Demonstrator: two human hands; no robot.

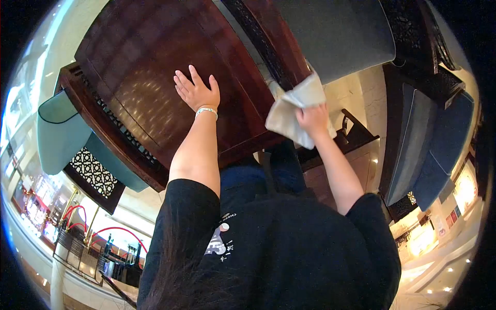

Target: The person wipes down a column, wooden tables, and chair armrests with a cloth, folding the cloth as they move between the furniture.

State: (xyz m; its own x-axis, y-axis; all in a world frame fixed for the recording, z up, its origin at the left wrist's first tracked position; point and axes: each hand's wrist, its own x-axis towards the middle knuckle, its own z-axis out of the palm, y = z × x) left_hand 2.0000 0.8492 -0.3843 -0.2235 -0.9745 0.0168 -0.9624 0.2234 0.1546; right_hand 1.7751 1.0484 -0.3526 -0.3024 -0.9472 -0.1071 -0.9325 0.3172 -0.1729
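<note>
My left hand (198, 94) lies flat on the dark reddish-brown wooden table (170, 46), fingers stretched out and spread, holding nothing. A pale bracelet (206, 110) circles that wrist. In my right hand (314, 122) is a white cloth (289, 120), bunched under the fingers and hanging loosely below them. The cloth covers the near end of a dark carved wooden rail (274, 44), beside the table's right edge. Slight blur softens the right hand, and the fingers beneath the cloth are partly hidden.
A grey seat cushion (341, 36) lies beyond the rail. On the left stands wooden seating with teal cushions (64, 137) and a lattice panel (94, 172). Blue-grey seating (429, 150) is at right. A small wooden cabinet (343, 170) stands near my right forearm.
</note>
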